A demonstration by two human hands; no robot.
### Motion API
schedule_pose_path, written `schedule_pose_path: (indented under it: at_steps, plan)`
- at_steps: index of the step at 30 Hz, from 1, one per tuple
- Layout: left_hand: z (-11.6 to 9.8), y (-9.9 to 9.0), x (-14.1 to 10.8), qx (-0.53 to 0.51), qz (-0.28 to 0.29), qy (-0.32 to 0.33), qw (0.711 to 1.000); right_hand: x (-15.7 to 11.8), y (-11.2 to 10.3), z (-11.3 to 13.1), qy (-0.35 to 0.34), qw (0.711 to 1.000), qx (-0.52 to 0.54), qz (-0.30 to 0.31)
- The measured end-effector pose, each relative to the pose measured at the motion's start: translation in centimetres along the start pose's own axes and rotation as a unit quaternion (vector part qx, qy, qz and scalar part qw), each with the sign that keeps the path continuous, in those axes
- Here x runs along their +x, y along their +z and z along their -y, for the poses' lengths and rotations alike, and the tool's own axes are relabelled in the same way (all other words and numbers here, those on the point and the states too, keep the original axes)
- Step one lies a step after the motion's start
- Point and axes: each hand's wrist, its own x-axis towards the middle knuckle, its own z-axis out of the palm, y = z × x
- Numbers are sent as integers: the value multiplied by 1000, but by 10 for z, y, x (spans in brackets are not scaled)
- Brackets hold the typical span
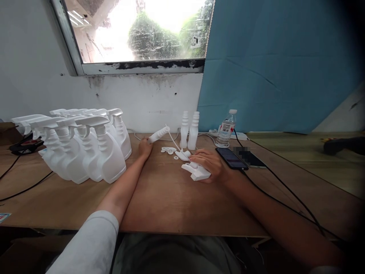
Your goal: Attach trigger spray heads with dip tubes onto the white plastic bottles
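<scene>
My left hand (145, 148) is closed around the lower end of a small white bottle (159, 134), which tilts with its ribbed neck to the right. A thin white dip tube (173, 140) runs from near that neck down to a white sprayer part (183, 155) on the table. My right hand (209, 163) is closed on a white spray trigger head (199, 172), just above the tabletop. Between the hands lie another loose white sprayer piece (169, 150) and a small white ring (176, 157). Two slim white bottles (184, 130) stand upright behind them.
Several assembled white spray bottles (98, 152) stand grouped at the left. A clear water bottle (227, 129), a phone (231, 158) and a second dark device (253, 160) sit at the right. Black cables (285, 186) cross the wooden table (171, 205). A white wall stands behind.
</scene>
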Motion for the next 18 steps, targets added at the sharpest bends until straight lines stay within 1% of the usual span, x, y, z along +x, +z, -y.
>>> schedule_pose_path:
  at_steps: [5,15,18]
  plan:
    - [0,-1,-1,-5,-2,-8,1000,-2,1,-1,2,1000,1,3]
    - [6,4,3,-12,-9,-25,1000,-4,2,0,5,1000,-1,15]
    - [6,3,3,-14,-10,-22,1000,-1,1,1,4,1000,-3,10]
